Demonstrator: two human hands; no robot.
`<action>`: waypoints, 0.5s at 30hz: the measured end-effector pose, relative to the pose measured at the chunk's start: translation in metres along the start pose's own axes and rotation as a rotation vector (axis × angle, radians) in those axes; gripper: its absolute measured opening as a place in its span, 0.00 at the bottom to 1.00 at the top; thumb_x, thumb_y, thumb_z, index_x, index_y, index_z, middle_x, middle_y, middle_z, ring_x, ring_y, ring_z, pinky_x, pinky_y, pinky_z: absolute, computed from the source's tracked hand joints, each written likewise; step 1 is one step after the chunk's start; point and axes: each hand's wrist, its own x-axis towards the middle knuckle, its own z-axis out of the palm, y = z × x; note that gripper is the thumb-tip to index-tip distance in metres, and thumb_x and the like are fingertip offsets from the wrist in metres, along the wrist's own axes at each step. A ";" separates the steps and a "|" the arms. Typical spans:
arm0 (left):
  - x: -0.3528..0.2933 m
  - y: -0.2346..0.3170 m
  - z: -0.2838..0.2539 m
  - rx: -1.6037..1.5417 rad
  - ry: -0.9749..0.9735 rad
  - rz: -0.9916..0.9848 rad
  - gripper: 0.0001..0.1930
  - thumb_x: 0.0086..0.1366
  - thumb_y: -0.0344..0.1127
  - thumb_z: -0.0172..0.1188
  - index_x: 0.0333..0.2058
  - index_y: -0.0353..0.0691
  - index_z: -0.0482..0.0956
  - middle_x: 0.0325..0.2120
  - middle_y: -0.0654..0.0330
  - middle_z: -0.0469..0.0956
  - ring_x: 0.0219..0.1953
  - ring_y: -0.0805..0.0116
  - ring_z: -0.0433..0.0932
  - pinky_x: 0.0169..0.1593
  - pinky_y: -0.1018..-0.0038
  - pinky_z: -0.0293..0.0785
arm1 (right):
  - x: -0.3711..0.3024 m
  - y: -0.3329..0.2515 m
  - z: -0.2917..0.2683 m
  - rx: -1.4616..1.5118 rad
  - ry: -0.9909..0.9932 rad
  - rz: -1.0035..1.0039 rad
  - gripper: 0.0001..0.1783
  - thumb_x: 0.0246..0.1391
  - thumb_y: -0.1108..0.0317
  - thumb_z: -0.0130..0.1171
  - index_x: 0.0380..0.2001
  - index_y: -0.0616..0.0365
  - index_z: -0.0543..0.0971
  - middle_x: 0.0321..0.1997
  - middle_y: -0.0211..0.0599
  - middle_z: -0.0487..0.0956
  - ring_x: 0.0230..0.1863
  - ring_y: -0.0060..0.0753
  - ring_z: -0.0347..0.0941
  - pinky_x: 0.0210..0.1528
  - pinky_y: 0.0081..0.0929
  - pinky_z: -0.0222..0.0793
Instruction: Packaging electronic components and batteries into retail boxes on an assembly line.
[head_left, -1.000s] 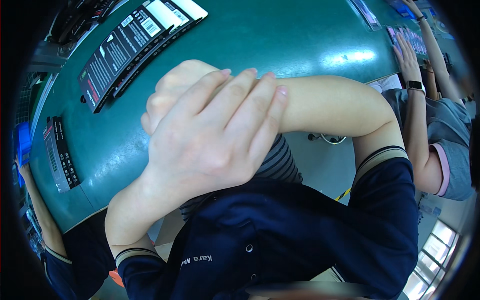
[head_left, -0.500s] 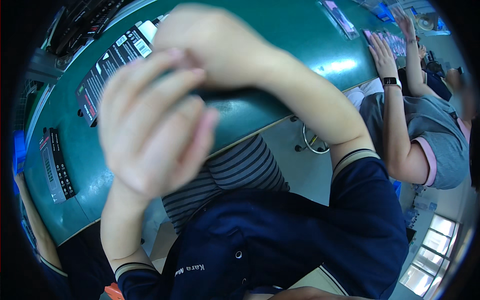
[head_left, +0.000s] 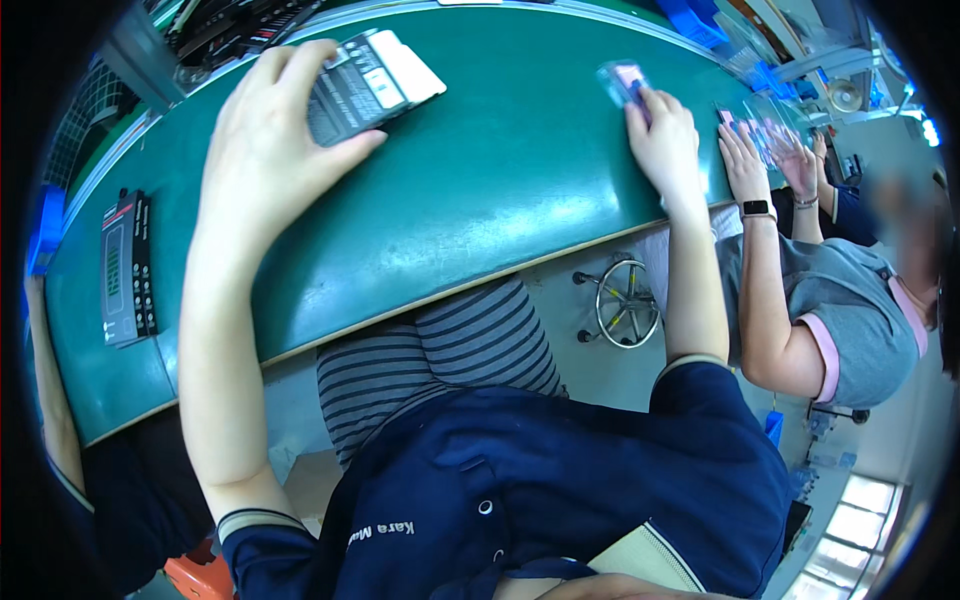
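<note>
My left hand (head_left: pixel 262 150) spans a black cardboard box (head_left: pixel 352 98) at the upper left of the green table. Its fingers bend over the far side of the box and its thumb lies along the near side. A white end of the box (head_left: pixel 408 68) sticks out toward the right, its flap apparently open. Farther right, my right hand (head_left: pixel 664 145) has its fingers on a small clear plastic pack (head_left: pixel 622 78) with pink and dark contents. The pack's near end is hidden under those fingers.
Another black box (head_left: pixel 127 270) stands on the green table (head_left: pixel 430 230) at the left. A co-worker's hand (head_left: pixel 745 165) rests by several clear packs (head_left: pixel 752 128) at the right. Blue bins (head_left: pixel 692 20) line the far edge. A wheeled stool (head_left: pixel 626 305) is below the table.
My hands, blurred and crossed in front of the black box before, have parted. The right has swung right to the clear pack; the left has moved onto the box. The view has shifted somewhat.
</note>
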 end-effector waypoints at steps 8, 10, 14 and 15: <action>-0.038 0.048 0.004 -0.217 -0.298 0.134 0.39 0.45 0.47 0.76 0.55 0.34 0.76 0.54 0.50 0.74 0.55 0.52 0.73 0.61 0.61 0.70 | -0.042 -0.071 -0.056 0.922 -0.252 0.031 0.25 0.36 0.64 0.73 0.40 0.57 0.77 0.53 0.47 0.78 0.58 0.50 0.70 0.61 0.36 0.65; -0.038 0.047 0.005 -0.189 -0.266 0.109 0.40 0.44 0.48 0.77 0.55 0.33 0.77 0.52 0.50 0.75 0.55 0.52 0.73 0.61 0.61 0.70 | -0.045 -0.085 -0.067 0.936 -0.359 -0.185 0.26 0.32 0.68 0.73 0.40 0.57 0.76 0.56 0.46 0.78 0.55 0.49 0.72 0.64 0.39 0.62; -0.038 0.047 0.005 -0.272 -0.309 0.138 0.39 0.41 0.48 0.77 0.51 0.32 0.77 0.48 0.50 0.75 0.54 0.50 0.73 0.59 0.60 0.70 | -0.047 -0.110 -0.075 0.897 -0.413 -0.439 0.24 0.34 0.71 0.68 0.41 0.57 0.76 0.61 0.48 0.76 0.54 0.50 0.74 0.66 0.42 0.60; -0.038 0.048 0.005 -0.280 -0.290 0.176 0.39 0.41 0.47 0.77 0.51 0.32 0.77 0.47 0.49 0.75 0.54 0.50 0.73 0.59 0.60 0.70 | -0.046 -0.118 -0.076 0.894 -0.406 -0.492 0.23 0.36 0.72 0.66 0.41 0.57 0.76 0.64 0.49 0.74 0.58 0.49 0.73 0.65 0.42 0.61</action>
